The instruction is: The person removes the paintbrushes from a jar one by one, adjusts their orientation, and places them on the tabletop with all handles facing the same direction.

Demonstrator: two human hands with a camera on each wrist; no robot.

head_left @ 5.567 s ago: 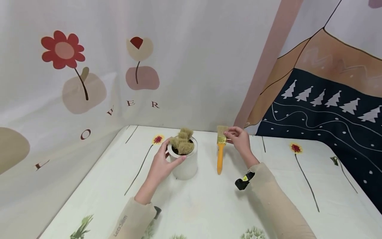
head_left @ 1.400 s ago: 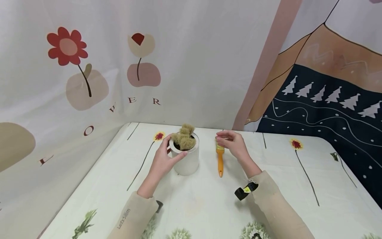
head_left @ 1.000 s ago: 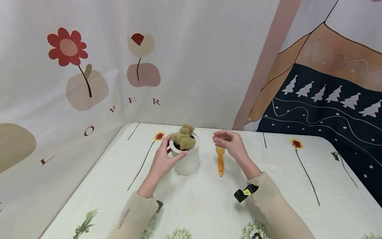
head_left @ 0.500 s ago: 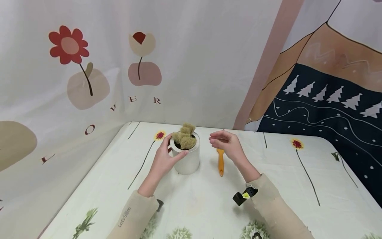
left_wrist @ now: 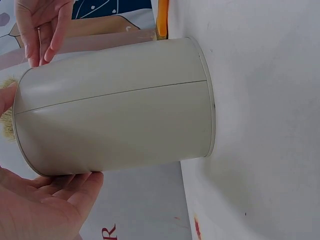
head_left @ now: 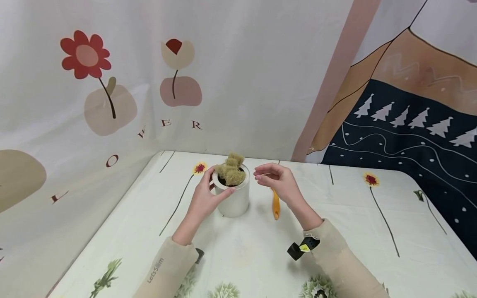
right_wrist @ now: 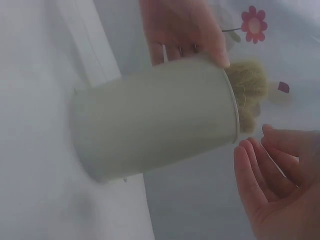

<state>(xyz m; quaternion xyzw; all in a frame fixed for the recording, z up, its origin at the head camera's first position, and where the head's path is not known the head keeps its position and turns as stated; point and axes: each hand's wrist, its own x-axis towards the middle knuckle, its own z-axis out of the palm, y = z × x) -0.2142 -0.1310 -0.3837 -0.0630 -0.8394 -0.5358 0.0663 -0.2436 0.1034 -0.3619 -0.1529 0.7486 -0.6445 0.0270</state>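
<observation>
Pot, white, upright on printed tbl, approx. mid-view, w/ fuzzy tan tufts sticking up past rim. L hand grips pot near top, thumb on near side. R hand half-open, fingers loosely bent, just beside rim. Orange handle shows right of pot, upper end hidden behind R hand.

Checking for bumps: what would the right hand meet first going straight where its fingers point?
The right hand would probably meet the white pot first, near the top; exact depth is unclear.
</observation>
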